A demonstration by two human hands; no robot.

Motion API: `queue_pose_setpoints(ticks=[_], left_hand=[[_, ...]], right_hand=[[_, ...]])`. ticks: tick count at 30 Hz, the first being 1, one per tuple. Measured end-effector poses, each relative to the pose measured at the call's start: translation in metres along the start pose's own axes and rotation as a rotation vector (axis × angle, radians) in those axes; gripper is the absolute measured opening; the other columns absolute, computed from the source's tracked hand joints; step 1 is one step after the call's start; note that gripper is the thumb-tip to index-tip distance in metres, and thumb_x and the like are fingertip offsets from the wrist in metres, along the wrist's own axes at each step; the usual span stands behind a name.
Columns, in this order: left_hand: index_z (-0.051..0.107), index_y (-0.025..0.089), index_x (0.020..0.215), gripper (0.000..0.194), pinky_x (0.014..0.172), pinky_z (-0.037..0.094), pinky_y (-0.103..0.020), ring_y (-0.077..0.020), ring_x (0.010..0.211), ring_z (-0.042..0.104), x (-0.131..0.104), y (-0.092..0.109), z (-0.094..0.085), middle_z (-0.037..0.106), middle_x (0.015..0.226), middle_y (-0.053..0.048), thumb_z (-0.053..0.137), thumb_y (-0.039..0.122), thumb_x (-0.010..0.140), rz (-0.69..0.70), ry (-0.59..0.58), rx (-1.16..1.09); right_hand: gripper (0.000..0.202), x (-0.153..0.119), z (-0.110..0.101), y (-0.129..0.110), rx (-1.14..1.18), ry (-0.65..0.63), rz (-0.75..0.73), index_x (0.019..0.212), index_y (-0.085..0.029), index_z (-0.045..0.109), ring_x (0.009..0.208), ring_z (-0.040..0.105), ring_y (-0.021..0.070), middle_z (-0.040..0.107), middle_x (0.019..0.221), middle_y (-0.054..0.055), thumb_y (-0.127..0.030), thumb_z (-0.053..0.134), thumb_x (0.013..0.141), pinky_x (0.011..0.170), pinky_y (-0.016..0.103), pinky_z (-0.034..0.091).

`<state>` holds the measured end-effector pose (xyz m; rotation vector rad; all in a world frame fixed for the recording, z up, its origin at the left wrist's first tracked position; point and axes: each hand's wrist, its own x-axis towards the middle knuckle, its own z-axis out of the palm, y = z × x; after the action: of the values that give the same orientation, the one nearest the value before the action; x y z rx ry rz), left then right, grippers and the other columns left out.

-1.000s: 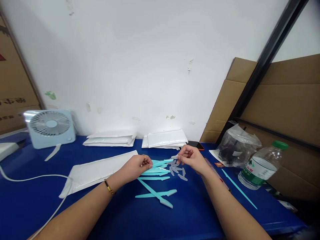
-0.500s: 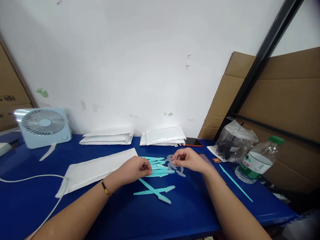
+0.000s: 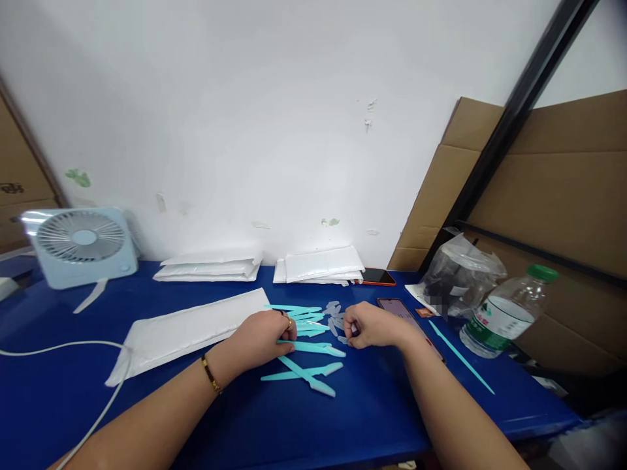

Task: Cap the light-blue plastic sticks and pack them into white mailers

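My left hand (image 3: 269, 334) is closed, thumb and fingers pinching the handle of a teal eyebrow razor (image 3: 321, 349), whose head points right. Beyond it several more teal razors (image 3: 306, 316) lie loosely heaped, partly hidden by my fingers. Two razors (image 3: 313, 382) cross each other on the table just in front. My right hand (image 3: 365, 325) is closed in a pinch at the edge of a small pile of translucent blade covers (image 3: 334, 320); what sits between its fingertips is too small to make out.
On the blue table (image 3: 294, 431) lie a white padded mailer (image 3: 191, 329), two mailer stacks (image 3: 208, 267) (image 3: 321, 266) by the wall, and two phones (image 3: 399, 310) (image 3: 377, 277). A fan (image 3: 83, 245) stands left with a white cable (image 3: 105, 405). Rightward are a lone razor (image 3: 463, 358), a bottle (image 3: 509, 316) and a bagged cup (image 3: 455, 274).
My right hand has moved slightly down and toward the near edge of the blade covers. My left hand has drawn one razor nearer, apart from the heap.
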<state>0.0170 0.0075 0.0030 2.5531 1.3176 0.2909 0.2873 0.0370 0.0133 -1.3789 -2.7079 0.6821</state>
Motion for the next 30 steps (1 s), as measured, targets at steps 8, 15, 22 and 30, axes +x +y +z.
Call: queue_pose_setpoints(ticks=[8, 15, 22, 30], left_hand=[[0.064, 0.024, 0.076, 0.026, 0.049, 0.027, -0.022, -0.0111, 0.056, 0.049, 0.001, 0.005, -0.005, 0.059, 0.061, 0.003, 0.051, 0.045, 0.079, 0.056, -0.043, -0.003], [0.067, 0.026, 0.077, 0.015, 0.055, 0.033, -0.022, -0.0131, 0.067, 0.057, 0.005, 0.001, 0.002, 0.066, 0.074, 0.001, 0.053, 0.032, 0.078, 0.036, -0.030, 0.080], [0.067, 0.027, 0.079, 0.014, 0.054, 0.033, -0.022, -0.0134, 0.067, 0.058, 0.002, 0.003, -0.001, 0.068, 0.075, 0.003, 0.059, 0.037, 0.073, 0.078, -0.032, 0.104], [0.062, 0.021, 0.063, 0.015, 0.053, 0.031, -0.023, -0.0133, 0.059, 0.055, 0.005, 0.004, 0.004, 0.064, 0.062, 0.000, 0.049, 0.017, 0.070, 0.094, -0.014, 0.228]], right_hand=[[0.009, -0.002, 0.000, -0.008, 0.043, 0.058, -0.048, 0.072, -0.016, 0.060, 0.056, 0.051, 0.0088, 0.060, 0.066, -0.002, -0.016, 0.058, 0.063, 0.048, 0.017, 0.034], [0.009, -0.001, 0.002, -0.015, 0.045, 0.059, -0.145, 0.065, -0.016, 0.057, 0.056, 0.050, 0.0074, 0.058, 0.064, -0.003, -0.009, 0.056, 0.060, 0.049, 0.016, 0.032], [0.009, 0.004, 0.007, -0.008, -0.045, 0.093, -0.148, 0.063, -0.016, 0.058, 0.055, 0.049, 0.0076, 0.060, 0.063, -0.004, -0.009, 0.056, 0.059, 0.048, 0.017, 0.029], [0.008, 0.003, 0.007, -0.010, -0.081, 0.107, -0.134, 0.063, -0.017, 0.059, 0.056, 0.049, 0.0083, 0.060, 0.063, -0.003, -0.010, 0.057, 0.060, 0.048, 0.018, 0.027]])
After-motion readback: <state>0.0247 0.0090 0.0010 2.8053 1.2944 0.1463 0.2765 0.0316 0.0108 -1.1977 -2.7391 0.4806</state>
